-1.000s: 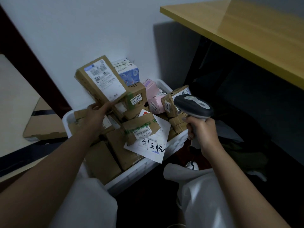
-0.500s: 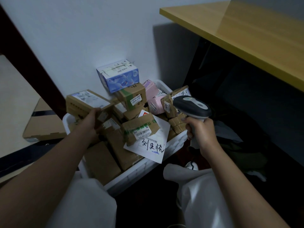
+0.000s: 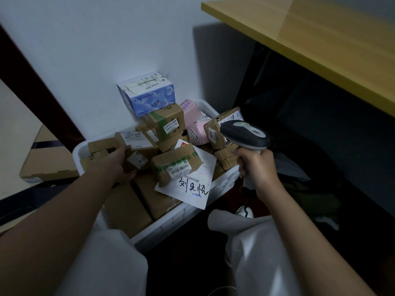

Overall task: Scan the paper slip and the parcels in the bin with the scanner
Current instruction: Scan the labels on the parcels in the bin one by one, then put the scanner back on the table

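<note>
A white bin (image 3: pixel 172 223) on the floor holds several cardboard parcels, plus pink ones and a blue box (image 3: pixel 149 97) at the back. My left hand (image 3: pixel 118 163) reaches into the bin's left side, thumb on top and fingers beneath a brown labelled parcel (image 3: pixel 136 146) that rests on the pile. My right hand (image 3: pixel 254 166) grips the handle of the grey scanner (image 3: pixel 245 133), whose head hangs over the bin's right edge, pointing left. The white paper slip (image 3: pixel 192 189), with a barcode and handwriting, lies at the bin's front, partly under a green-taped parcel (image 3: pixel 176 165).
A yellow tabletop (image 3: pixel 320 50) juts overhead at the upper right, dark space beneath it. A white wall stands behind the bin. A flat cardboard carton (image 3: pixel 49 165) lies on the floor at left. My white-trousered knees (image 3: pixel 252 242) flank the bin's near corner.
My left hand has brought the labelled brown parcel down from in front of the wall and set it onto the pile at the bin's left. The scanner hand has barely moved.
</note>
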{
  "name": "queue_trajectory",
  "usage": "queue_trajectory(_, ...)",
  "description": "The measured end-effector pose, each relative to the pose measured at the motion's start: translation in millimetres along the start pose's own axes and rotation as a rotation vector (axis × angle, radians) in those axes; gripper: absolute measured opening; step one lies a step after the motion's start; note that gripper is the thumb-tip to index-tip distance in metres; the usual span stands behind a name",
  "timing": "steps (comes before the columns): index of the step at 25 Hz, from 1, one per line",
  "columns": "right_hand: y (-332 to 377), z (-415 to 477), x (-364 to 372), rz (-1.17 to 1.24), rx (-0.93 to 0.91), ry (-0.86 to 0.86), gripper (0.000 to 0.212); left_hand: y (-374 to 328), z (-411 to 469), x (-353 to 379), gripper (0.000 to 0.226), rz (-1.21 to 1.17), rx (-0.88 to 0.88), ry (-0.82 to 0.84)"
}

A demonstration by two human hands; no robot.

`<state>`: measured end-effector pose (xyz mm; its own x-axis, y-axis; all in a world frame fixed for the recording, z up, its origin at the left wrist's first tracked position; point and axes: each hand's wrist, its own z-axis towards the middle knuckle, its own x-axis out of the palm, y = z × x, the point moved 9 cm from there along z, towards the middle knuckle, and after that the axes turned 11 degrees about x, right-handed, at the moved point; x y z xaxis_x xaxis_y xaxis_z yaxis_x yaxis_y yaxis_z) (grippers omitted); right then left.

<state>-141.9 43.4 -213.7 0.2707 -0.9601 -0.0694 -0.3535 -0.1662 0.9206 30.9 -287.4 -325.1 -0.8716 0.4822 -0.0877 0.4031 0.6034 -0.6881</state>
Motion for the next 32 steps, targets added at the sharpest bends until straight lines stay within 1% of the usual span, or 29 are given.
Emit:
queue_trajectory(2,-1,1,0,-0.006,-0.001,-0.002,0.022,-2,1,-1,0.059,-0.017,0.011,-0.022)
queue_trajectory(6,-2,0,-1,-0.035,0.0,0.006,0.023,-9,0,1,0.051,-0.042,0.084,-0.041)
queue_trajectory(7,-1,0,-1,-0.042,-0.002,0.002,0.022,-12,-3,-1,0.053,-0.009,0.146,-0.047)
queue_trajectory(9,-4,0,-2,-0.063,0.008,-0.031,0.018,-17,12,-4,0.071,0.098,0.296,-0.085)
queue_trajectory(10,-7,-1,-2,-0.073,0.017,-0.054,0.026,-20,16,-7,0.081,0.182,0.369,-0.119)
queue_trajectory(11,-9,-5,-5,-0.086,0.033,-0.09,0.037,-24,2,-7,0.082,0.291,0.454,-0.15)
queue_trajectory(12,-12,-8,-8,-0.097,0.047,-0.122,0.041,-27,-19,-7,0.078,0.384,0.521,-0.193)
queue_trajectory(13,-14,-9,-8,-0.105,0.048,-0.141,0.036,-29,-40,-6,0.075,0.447,0.583,-0.232)
queue_trajectory(14,-15,-12,-9,-0.112,0.04,-0.158,0.026,-30,-61,-5,0.072,0.49,0.645,-0.261)
queue_trajectory(15,-15,-16,-9,-0.123,0.03,-0.171,0.017,-32,-83,-3,0.069,0.521,0.707,-0.279)
queue_trajectory(16,-15,-21,-10,-0.135,0.025,-0.188,0.013,-34,-95,-3,0.065,0.537,0.783,-0.28)
queue_trajectory(18,-16,-31,-11,-0.16,0.038,-0.211,0.018,-37,-118,3,0.054,0.574,0.925,-0.224)
queue_trajectory(20,-18,-41,-13,-0.192,0.026,-0.219,0.026,-39,-135,11,0.049,0.564,0.976,-0.139)
queue_trajectory(21,-16,-47,-14,-0.202,0.01,-0.211,0.025,-45,-148,17,0.047,0.539,0.988,-0.105)
queue_trajectory(23,-8,-59,-17,-0.25,-0.036,-0.183,0.022,-60,-174,26,0.04,0.503,1.013,-0.091)
queue_trajectory(26,13,-76,-29,-0.427,-0.103,-0.193,0.024,-79,-205,34,0.034,0.407,1.013,-0.025)
queue_trajectory(28,35,-89,-37,-0.531,-0.144,-0.216,0.018,-83,-212,33,0.037,0.352,0.896,0.016)
queue_trajectory(30,63,-102,-43,-0.552,-0.194,-0.222,0.012,-81,-216,33,0.041,0.159,0.703,0.057)
queue_trajectory(31,80,-110,-47,-0.543,-0.218,-0.228,0.01,-79,-226,36,0.036,0.062,0.615,0.092)
queue_trajectory(32,95,-117,-52,-0.53,-0.238,-0.233,0.007,-77,-236,40,0.028,0.02,0.554,0.123)
